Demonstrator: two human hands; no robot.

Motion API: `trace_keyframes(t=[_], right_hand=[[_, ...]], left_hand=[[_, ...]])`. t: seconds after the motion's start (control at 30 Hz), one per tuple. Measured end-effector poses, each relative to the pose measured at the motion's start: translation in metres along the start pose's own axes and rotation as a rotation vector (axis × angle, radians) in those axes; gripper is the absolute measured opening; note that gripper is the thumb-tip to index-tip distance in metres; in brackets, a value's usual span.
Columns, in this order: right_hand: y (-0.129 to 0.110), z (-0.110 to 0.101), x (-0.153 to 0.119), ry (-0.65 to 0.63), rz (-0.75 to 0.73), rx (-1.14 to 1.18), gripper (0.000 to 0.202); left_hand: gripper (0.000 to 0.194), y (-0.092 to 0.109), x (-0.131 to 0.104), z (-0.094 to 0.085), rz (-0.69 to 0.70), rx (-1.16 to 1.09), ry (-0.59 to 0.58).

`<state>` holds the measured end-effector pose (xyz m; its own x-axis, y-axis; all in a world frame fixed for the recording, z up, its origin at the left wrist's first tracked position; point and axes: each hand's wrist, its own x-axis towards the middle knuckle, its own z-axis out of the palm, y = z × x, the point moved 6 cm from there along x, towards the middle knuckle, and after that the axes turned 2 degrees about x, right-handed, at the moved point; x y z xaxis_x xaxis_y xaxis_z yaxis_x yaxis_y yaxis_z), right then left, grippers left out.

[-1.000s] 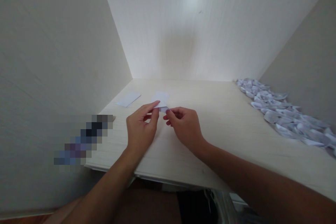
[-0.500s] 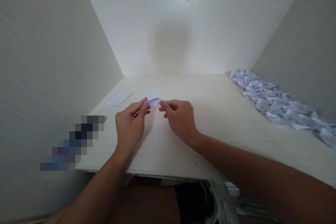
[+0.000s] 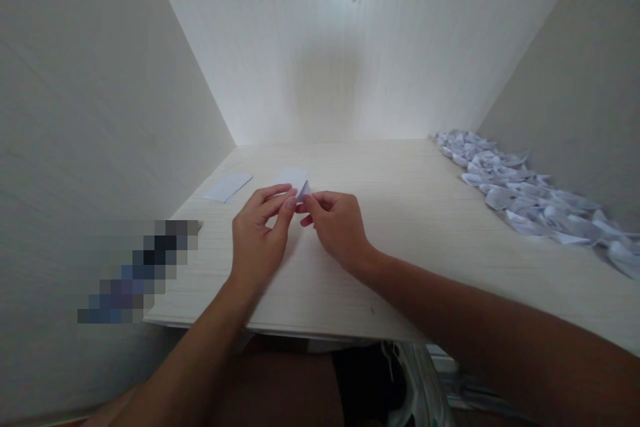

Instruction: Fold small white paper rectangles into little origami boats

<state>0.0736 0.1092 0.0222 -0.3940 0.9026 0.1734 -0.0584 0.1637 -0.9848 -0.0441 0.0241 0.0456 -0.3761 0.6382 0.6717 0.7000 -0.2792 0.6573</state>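
Note:
A small folded piece of white paper (image 3: 303, 192) stands up between my two hands, its top coming to a point. My right hand (image 3: 334, 217) pinches it between thumb and fingertips. From the other side my left hand (image 3: 263, 223) closes its thumb and index finger at the paper's left edge. Fingers cover the paper's lower part. Just behind the hands a flat white paper sheet (image 3: 293, 177) lies on the table, partly covered by them. Farther left is a second sheet or thin stack of white paper (image 3: 229, 187).
Many folded white paper pieces (image 3: 543, 197) lie in a long heap along the right wall. The pale wooden table (image 3: 410, 213) is boxed in by walls at left, back and right. A blurred-out object (image 3: 140, 273) sits by the left edge.
My left hand has moved right, closer to my right hand. The paper, earlier stretched wide between both hands, is now folded into a narrow upright point.

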Motion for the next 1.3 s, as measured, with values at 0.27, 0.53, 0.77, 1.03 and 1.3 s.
trace_keyframes(t=[0.27,0.53,0.77,1.03,1.3], right_hand=[[0.0,0.015,0.0,-0.211,0.026,0.119,0.021],[-0.001,0.022,-0.003,-0.465,0.163,0.353,0.014],[0.003,0.022,0.001,-0.486,0.061,0.248,0.02],[0.006,0.02,0.003,-0.468,0.093,0.203,0.02],[0.005,0.019,0.006,-0.469,0.042,0.134,0.016]], left_hand=[[0.016,-0.031,-0.001,0.005,-0.373,-0.532,0.014],[0.036,-0.032,0.003,0.0,-0.465,-0.747,0.125],[0.04,-0.028,0.003,-0.002,-0.458,-0.746,0.113],[0.03,-0.03,0.004,-0.004,-0.509,-0.745,0.036],[0.023,-0.038,0.005,-0.007,-0.505,-0.649,-0.07]])
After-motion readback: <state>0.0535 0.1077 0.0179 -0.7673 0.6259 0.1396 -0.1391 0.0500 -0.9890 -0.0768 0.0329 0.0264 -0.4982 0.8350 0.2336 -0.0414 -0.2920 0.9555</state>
